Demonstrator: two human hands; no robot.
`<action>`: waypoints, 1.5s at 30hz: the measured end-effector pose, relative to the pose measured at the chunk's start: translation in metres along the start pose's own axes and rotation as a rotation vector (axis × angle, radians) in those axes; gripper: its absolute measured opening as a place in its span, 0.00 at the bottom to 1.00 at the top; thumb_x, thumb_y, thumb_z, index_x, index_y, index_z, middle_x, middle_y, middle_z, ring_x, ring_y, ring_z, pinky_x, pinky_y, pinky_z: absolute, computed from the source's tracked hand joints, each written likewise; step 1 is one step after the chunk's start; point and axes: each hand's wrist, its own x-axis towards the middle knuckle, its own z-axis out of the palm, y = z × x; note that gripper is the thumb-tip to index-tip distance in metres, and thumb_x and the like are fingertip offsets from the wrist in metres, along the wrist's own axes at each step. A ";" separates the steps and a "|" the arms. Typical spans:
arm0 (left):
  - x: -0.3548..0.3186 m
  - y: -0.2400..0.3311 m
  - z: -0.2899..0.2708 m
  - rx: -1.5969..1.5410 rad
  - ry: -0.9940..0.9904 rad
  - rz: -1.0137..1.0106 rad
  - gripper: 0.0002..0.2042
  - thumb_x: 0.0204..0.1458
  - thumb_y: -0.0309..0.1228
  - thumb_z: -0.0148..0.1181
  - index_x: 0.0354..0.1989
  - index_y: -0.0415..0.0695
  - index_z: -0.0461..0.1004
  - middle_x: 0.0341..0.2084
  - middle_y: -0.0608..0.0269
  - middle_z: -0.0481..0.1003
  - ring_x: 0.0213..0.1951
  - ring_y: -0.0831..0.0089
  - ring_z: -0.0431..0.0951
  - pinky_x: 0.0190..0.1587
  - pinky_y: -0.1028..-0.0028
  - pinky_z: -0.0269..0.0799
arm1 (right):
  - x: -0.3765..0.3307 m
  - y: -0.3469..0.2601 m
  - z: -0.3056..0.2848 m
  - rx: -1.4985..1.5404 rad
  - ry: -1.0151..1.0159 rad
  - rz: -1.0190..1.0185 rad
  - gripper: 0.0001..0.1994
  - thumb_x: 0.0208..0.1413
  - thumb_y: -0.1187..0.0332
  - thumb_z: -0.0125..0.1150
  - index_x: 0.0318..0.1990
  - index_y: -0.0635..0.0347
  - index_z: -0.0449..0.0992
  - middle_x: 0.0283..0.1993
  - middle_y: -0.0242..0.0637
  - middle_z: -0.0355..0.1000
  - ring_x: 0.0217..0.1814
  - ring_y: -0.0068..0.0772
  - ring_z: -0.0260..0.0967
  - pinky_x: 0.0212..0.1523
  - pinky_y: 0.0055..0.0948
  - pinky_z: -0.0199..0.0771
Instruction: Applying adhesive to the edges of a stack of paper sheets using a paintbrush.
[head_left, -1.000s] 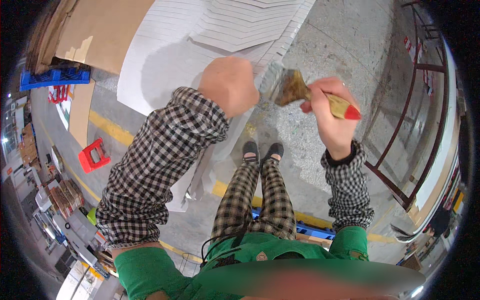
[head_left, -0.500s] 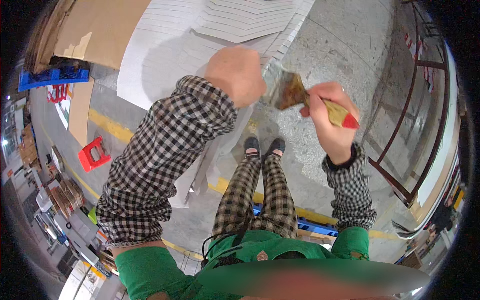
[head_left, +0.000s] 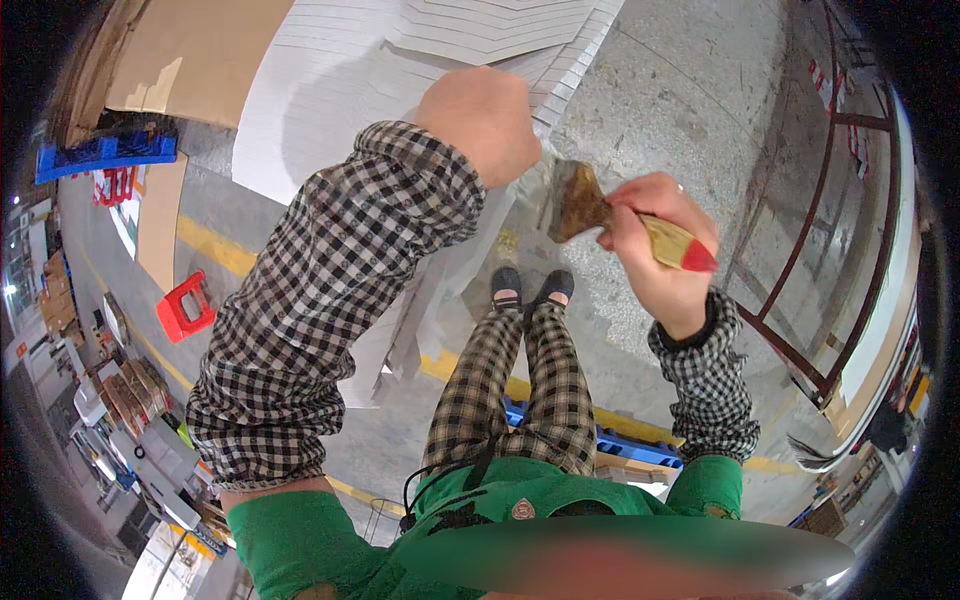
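My right hand [head_left: 652, 243] grips a wide paintbrush [head_left: 610, 220] with a pale wooden handle, a red tip and brown, stained bristles that point toward the stack's edge. My left hand [head_left: 482, 118] rests as a loose fist on the near edge of a tall stack of white cut cardboard sheets [head_left: 340, 90]. Whether its fingers hold a sheet is hidden. The brush bristles sit just right of my left hand, close to the side of the stack. Both arms wear black-and-white checked sleeve covers, and my checked trousers and black shoes [head_left: 525, 285] show below.
Brown cardboard sheets [head_left: 190, 50] lie at the upper left beside a blue pallet [head_left: 105, 155]. A red plastic stool [head_left: 185, 308] stands on the concrete floor by a yellow line [head_left: 215, 250]. A dark red metal rack [head_left: 830, 250] runs along the right. A blue pallet edge [head_left: 630, 445] is under me.
My left hand has slid up along the stack's edge. My right hand with the brush has followed slightly, the bristles staying close beside the left hand.
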 end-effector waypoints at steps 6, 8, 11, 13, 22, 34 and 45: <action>0.000 0.003 -0.002 0.009 -0.002 -0.002 0.11 0.35 0.28 0.51 0.20 0.28 0.71 0.22 0.36 0.71 0.29 0.47 0.74 0.36 0.61 0.70 | 0.003 -0.003 0.003 -0.030 -0.043 0.067 0.04 0.42 0.81 0.57 0.28 0.66 0.70 0.29 0.38 0.69 0.28 0.23 0.66 0.30 0.21 0.65; 0.002 0.000 -0.002 0.015 -0.010 -0.011 0.11 0.36 0.27 0.51 0.20 0.28 0.71 0.22 0.36 0.71 0.30 0.47 0.74 0.37 0.61 0.70 | -0.009 -0.002 -0.007 0.015 -0.039 0.044 0.04 0.43 0.81 0.57 0.29 0.67 0.70 0.30 0.39 0.69 0.28 0.24 0.66 0.30 0.21 0.66; -0.005 -0.003 0.003 0.079 0.055 -0.004 0.13 0.37 0.31 0.54 0.22 0.28 0.72 0.22 0.37 0.71 0.29 0.48 0.74 0.37 0.61 0.70 | -0.024 -0.013 -0.015 0.199 -0.013 0.073 0.02 0.46 0.80 0.53 0.29 0.68 0.70 0.32 0.41 0.68 0.26 0.25 0.67 0.27 0.22 0.69; -0.014 -0.003 0.012 0.170 0.112 -0.012 0.19 0.39 0.38 0.58 0.28 0.29 0.72 0.22 0.40 0.72 0.29 0.50 0.75 0.36 0.62 0.71 | -0.031 -0.014 -0.029 0.159 0.083 0.052 0.03 0.49 0.80 0.49 0.29 0.70 0.70 0.35 0.43 0.67 0.24 0.26 0.68 0.25 0.23 0.71; -0.071 -0.007 0.106 0.580 0.292 -0.376 0.48 0.35 0.48 0.65 0.55 0.23 0.47 0.51 0.23 0.53 0.52 0.33 0.58 0.45 0.54 0.68 | -0.054 -0.005 -0.033 0.239 0.070 0.162 0.03 0.51 0.78 0.49 0.29 0.68 0.69 0.35 0.39 0.67 0.23 0.25 0.68 0.25 0.21 0.69; -0.066 -0.011 0.064 0.233 -0.003 -0.245 0.34 0.35 0.30 0.61 0.49 0.24 0.54 0.44 0.25 0.61 0.42 0.41 0.70 0.42 0.63 0.71 | -0.044 -0.010 -0.012 0.281 0.116 0.157 0.03 0.53 0.76 0.49 0.31 0.67 0.69 0.36 0.39 0.67 0.24 0.25 0.68 0.24 0.23 0.69; -0.067 -0.017 0.061 0.187 0.088 -0.180 0.20 0.36 0.23 0.52 0.40 0.27 0.58 0.35 0.27 0.65 0.34 0.43 0.72 0.39 0.60 0.70 | -0.018 0.006 0.028 0.340 0.176 0.069 0.01 0.50 0.77 0.53 0.30 0.65 0.69 0.28 0.34 0.68 0.23 0.23 0.68 0.25 0.21 0.68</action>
